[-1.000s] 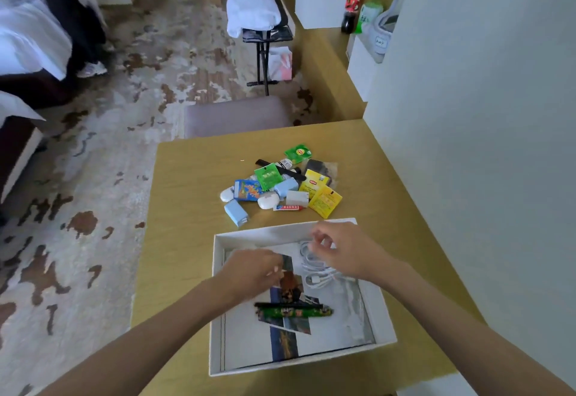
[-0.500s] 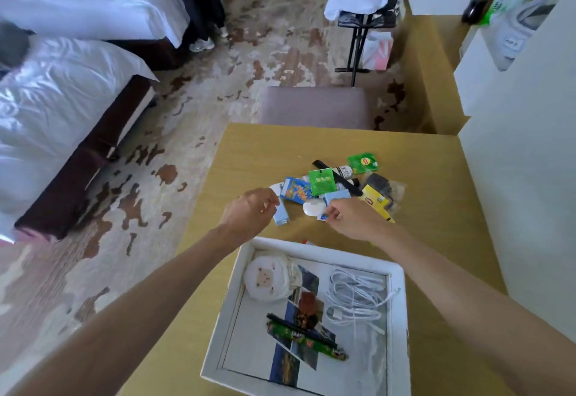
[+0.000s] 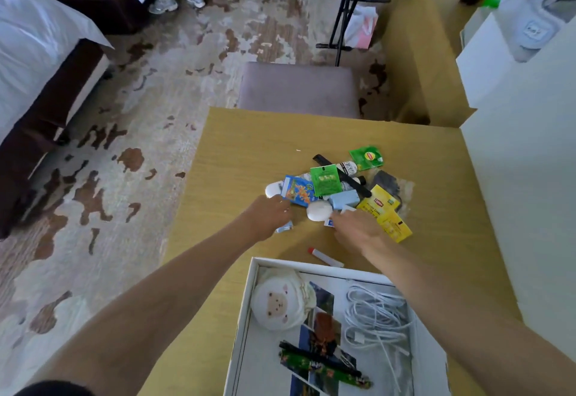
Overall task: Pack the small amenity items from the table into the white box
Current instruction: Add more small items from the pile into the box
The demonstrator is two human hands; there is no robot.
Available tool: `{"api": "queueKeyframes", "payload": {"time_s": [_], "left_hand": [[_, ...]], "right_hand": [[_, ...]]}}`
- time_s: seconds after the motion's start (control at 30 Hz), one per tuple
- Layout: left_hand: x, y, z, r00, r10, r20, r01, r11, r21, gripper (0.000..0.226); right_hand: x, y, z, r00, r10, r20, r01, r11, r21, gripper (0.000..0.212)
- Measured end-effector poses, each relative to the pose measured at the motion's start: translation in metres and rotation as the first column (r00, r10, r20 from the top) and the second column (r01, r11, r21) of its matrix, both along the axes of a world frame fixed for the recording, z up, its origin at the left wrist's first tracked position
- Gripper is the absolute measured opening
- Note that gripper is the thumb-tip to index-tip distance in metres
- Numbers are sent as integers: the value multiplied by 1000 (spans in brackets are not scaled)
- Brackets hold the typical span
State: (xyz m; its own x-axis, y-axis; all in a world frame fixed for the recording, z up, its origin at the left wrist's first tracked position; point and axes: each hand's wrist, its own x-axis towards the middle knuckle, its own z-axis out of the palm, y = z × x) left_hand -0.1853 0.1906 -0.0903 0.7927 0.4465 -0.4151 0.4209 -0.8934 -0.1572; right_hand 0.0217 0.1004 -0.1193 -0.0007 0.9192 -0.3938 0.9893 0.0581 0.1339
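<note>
A pile of small amenity items (image 3: 339,190) lies mid-table: green sachets (image 3: 324,180), yellow tea bags (image 3: 380,205), a black comb (image 3: 322,160), a white round soap (image 3: 318,211), a light blue box (image 3: 344,200). My left hand (image 3: 268,218) is curled around a small light blue box (image 3: 285,228) at the pile's near left. My right hand (image 3: 358,230) pinches a small white box (image 3: 347,208) at the near edge. The white box (image 3: 311,264) sits nearest me, holding a sheep-face pouch (image 3: 280,302), a white cable (image 3: 377,317) and a green pen (image 3: 324,367).
A red-capped white tube (image 3: 324,257) lies on the table (image 3: 249,146) just beyond the box rim. A white wall panel (image 3: 530,177) borders the table on the right. A grey stool (image 3: 299,90) stands behind it, beds (image 3: 37,52) at the left, a person's shoes (image 3: 162,6) far back.
Both hands left the white box and reached forward to the pile. My left hand closed on the small light blue box, my right on the small white box. The view tilted down.
</note>
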Motion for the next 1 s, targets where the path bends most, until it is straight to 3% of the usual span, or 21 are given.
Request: {"api": "queueKeyframes", "payload": {"time_s": [0.1, 0.3, 0.5, 0.6, 0.67, 0.73, 0.83, 0.93, 1.0], "left_hand": [[0, 6, -10, 991, -132, 0, 131, 988, 86, 42], [-13, 14, -19, 993, -113, 46, 107, 987, 124, 37], [-37, -7, 22, 904, 0, 428, -57, 991, 120, 43], [-46, -27, 53, 824, 131, 552, -151, 988, -10, 41], [-52, -44, 71, 750, 251, 612, -203, 968, -148, 39], [-54, -63, 87, 689, 326, 647, -210, 944, -253, 38], [-50, -97, 109, 622, 411, 667, -208, 907, -365, 38], [-51, -132, 126, 602, 459, 653, -240, 884, -400, 38], [-60, -157, 131, 633, 462, 621, -246, 881, -404, 38]], "right_hand": [[-2, -1, 0, 998, 22, 54, -23, 1000, 2, 32], [-10, 4, 2, 995, 41, 95, -42, 999, 13, 26], [-14, 0, 11, 994, 76, 82, -72, 996, -48, 25], [-13, -3, 31, 999, -3, 39, 4, 1000, -27, 26], [-15, -9, 47, 999, -35, -16, 36, 994, 104, 21], [-18, -21, 67, 980, -85, -179, 137, 944, 301, 18], [-23, -49, 99, 859, -201, -470, 414, 813, 409, 27], [-28, -90, 122, 661, -210, -720, 568, 768, 297, 29], [-34, -122, 130, 509, -169, -844, 575, 796, 187, 28]]}}
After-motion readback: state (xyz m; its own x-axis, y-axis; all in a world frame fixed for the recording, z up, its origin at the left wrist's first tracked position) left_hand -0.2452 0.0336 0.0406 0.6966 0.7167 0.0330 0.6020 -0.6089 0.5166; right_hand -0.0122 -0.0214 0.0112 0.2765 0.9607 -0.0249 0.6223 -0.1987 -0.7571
